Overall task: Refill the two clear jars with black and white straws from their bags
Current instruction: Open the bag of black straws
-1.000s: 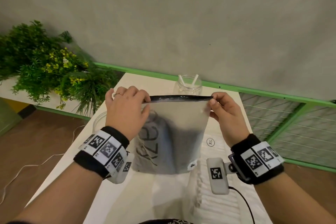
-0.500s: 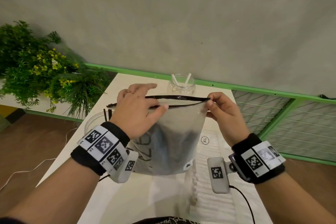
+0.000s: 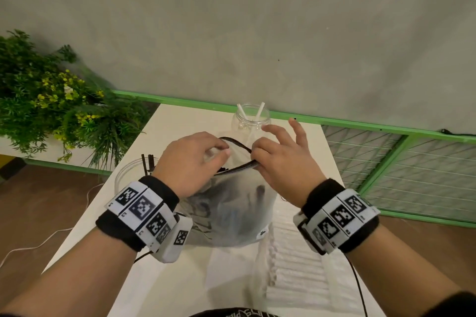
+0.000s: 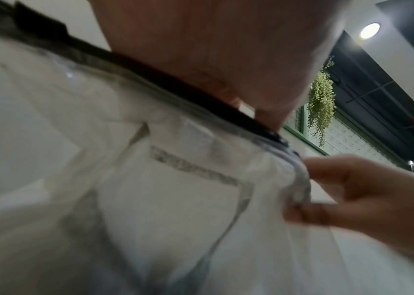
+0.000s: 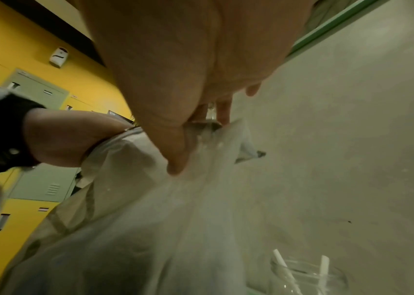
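Observation:
A frosted zip bag of black straws stands upright between my hands, its black-edged mouth pulled into an open loop. My left hand curls over the left end of the mouth, thumb and forefinger pinching the film; its fingertips are hidden. My right hand pinches the near rim, its other fingers spread; the right wrist view shows this pinch. Black straw tips show at the mouth. Behind stands a clear jar with two white straws. Another clear jar with black straws sits left.
A bag of white straws lies flat on the white table at the front right. A leafy plant stands off the left edge. A green wire fence runs along the right, and a white cable trails on the floor.
The bag's mouth went from a flat closed line to an open loop. My left hand slid along the top and curled into the mouth. My right hand moved inward and spread its free fingers.

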Motion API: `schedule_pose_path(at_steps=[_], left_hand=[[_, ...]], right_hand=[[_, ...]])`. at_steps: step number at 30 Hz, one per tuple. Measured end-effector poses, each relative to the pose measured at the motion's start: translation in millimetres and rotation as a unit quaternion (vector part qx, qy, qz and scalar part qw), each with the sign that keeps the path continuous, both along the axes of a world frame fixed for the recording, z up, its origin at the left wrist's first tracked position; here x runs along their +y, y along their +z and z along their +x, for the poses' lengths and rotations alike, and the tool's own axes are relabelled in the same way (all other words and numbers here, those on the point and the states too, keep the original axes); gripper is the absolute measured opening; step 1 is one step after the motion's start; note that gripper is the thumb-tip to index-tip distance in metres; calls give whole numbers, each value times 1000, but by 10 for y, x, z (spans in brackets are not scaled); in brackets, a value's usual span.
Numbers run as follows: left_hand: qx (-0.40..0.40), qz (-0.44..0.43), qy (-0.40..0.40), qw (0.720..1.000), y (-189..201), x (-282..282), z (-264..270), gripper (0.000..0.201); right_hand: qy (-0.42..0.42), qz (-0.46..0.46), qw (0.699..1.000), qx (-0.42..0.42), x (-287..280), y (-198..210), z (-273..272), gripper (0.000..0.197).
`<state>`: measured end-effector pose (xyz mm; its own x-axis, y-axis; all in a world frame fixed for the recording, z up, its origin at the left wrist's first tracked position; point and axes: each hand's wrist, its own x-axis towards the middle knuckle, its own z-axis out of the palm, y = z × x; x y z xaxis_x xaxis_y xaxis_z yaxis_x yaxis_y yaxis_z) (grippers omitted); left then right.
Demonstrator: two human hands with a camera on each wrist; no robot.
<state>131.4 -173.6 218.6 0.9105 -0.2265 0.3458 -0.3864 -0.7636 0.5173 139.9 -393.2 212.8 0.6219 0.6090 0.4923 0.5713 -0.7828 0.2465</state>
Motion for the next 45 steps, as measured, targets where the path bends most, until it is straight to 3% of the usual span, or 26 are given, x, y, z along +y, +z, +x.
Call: schedule_pose_path(at_steps=[2,5,9,13,16,19,21,23,24,29,32,38,41,45], left_hand=[[33,18,-7,999,-10,17,-53,71],[98,28,-22,995,-75,51,-108,96],[90,39,-15,995,-146,61,-146,101],[115,-12,-34,993,-142,58,-155,104],[102,-77,-50,991,-119,58,-160,96],[121,-144,-61,980,-131,79,-164,80],[134,-131,-62,980,-134,92,-163,84],[143,-41,-57,987,-137,76,-173,102],[152,0,-51,987,-152,71,-173,111],[209,70,-35,975,-376,134,-107,121],[204,76,-9,976,-463,95,-71,116],[163,171,40,971,-476,-2,41,116],[139,250,42,957,-450,-52,48,117],[115,266,53,956,-480,-41,-1,112]], right_hand=[[44,49,998,10,3,38,-1,5],[119,118,980,110,39,40,-100,15],[94,63,977,181,-7,-32,-158,17],[34,39,962,269,-97,18,-168,47],[42,156,903,399,-100,64,-187,65],[15,286,849,444,-72,94,-173,71],[0,282,867,411,-38,94,-176,39],[13,215,905,367,-13,69,-173,9],[25,182,918,353,-5,49,-189,4],[61,75,972,214,-9,-43,-280,33],[80,13,973,217,-25,-143,-273,43],[-66,-56,954,288,-9,-141,-241,62],[-92,-11,948,305,17,-154,-240,77],[-58,125,955,261,-2,-312,-196,67]])
